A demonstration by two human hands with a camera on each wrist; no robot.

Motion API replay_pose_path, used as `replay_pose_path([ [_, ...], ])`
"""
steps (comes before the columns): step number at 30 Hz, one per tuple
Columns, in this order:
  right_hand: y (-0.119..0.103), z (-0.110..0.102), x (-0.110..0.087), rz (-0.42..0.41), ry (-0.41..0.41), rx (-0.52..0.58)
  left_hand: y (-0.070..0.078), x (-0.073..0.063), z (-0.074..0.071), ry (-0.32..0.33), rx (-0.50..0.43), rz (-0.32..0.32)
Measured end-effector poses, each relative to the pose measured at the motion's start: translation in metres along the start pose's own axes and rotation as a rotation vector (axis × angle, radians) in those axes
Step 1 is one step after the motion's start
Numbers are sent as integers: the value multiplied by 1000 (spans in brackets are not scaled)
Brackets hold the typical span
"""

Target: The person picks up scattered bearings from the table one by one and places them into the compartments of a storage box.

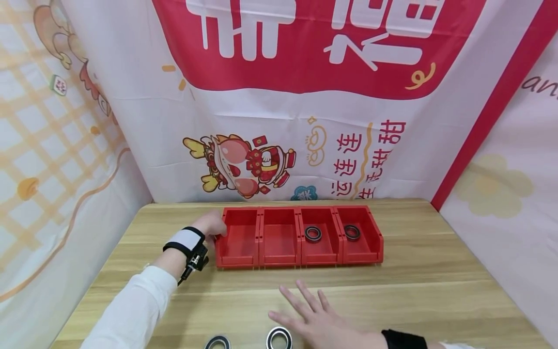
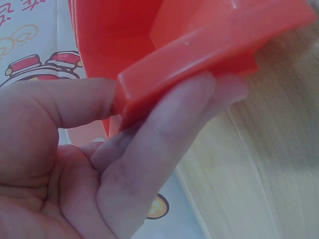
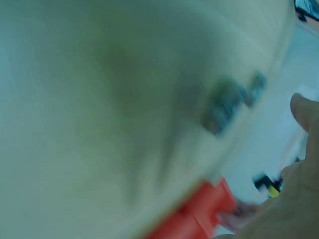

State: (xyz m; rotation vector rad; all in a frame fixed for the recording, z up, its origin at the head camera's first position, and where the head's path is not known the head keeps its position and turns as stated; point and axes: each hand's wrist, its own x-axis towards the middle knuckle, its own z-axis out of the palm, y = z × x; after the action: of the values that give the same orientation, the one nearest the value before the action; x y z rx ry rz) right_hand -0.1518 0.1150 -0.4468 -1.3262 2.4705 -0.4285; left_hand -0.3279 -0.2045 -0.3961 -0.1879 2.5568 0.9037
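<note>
in the head view, the left hand (image 1: 212, 226) gripped the left end wall of the red bins (image 1: 238, 262), which stood four in a row on the table (image 1: 405, 291), near its far edge. one ring (image 1: 313, 240) lay flat in the third bin from the left, another ring (image 1: 352, 238) in the fourth. the right hand (image 1: 320, 324) held nothing, its fingers straight and fanned apart, on the near side of the bins. a third ring (image 1: 279, 330) lay on the table just beside it; a fourth ring (image 1: 217, 338), cut off by the bottom of the view, lay farther left. a printed cloth (image 1: 261, 104) hung behind.

in the left wrist view, the thumb pressed one side of a bin's wall and the fingers the other, pinched together on it with only the wall between.

in the right wrist view, all was blurred. part of the right hand showed at the right edge, the bins at the bottom, and two dark shapes (image 3: 222, 105) on the table, too smeared to name.
</note>
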Motion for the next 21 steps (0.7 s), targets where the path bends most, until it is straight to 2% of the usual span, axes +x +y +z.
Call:
replay_pose_path([
  [4,9,29,-2,-2,-76,99,-1,2,1,2,13,0],
  [9,16,45,-2,1,-122,181,1,-1,0,0,3,7],
  [16,18,54,-3,-36,-91,112,1,0,0,-5,-6,-2],
  [21,14,52,-2,-52,-77,95,2,-2,-1,-15,-6,-12],
])
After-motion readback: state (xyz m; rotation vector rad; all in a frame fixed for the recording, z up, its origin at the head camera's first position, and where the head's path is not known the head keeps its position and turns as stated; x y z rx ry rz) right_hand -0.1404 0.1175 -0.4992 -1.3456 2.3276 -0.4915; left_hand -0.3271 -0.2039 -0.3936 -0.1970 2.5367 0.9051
